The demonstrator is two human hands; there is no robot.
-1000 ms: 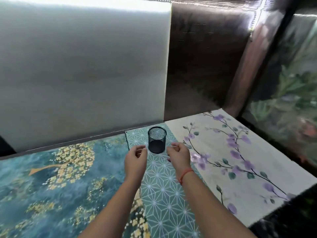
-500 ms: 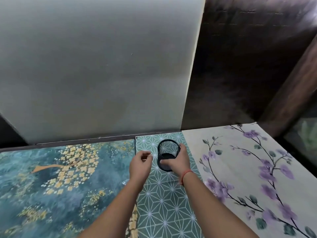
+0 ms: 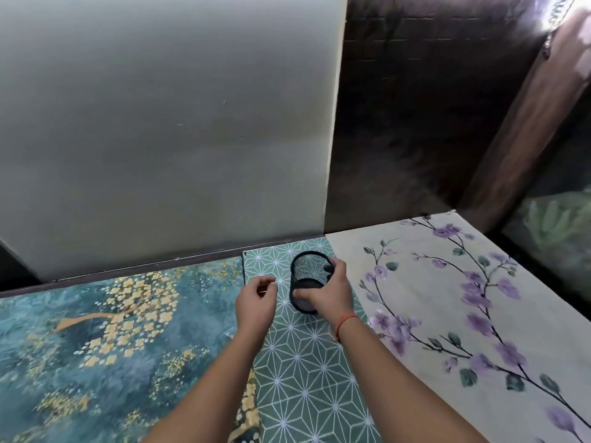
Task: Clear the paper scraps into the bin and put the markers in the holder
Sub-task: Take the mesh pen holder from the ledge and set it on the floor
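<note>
A black mesh holder (image 3: 308,270) stands near the back of the table on a green star-patterned sheet (image 3: 303,362). My right hand (image 3: 329,292) is wrapped around its right side, thumb across the front, and the holder leans a little toward me. It looks empty inside. My left hand (image 3: 256,298) hovers just left of the holder, fingers curled loosely, with nothing visible in it. No markers or paper scraps are in sight.
A blue sheet with gold blossoms (image 3: 112,340) covers the table's left part, a cream sheet with purple flowers (image 3: 463,314) the right. A grey-white panel (image 3: 166,129) and a dark wall (image 3: 415,107) rise behind the table's back edge.
My right hand has closed around the mesh holder, which stood free a second ago, and tipped it slightly. The left hand stayed beside it. The camera view shifted.
</note>
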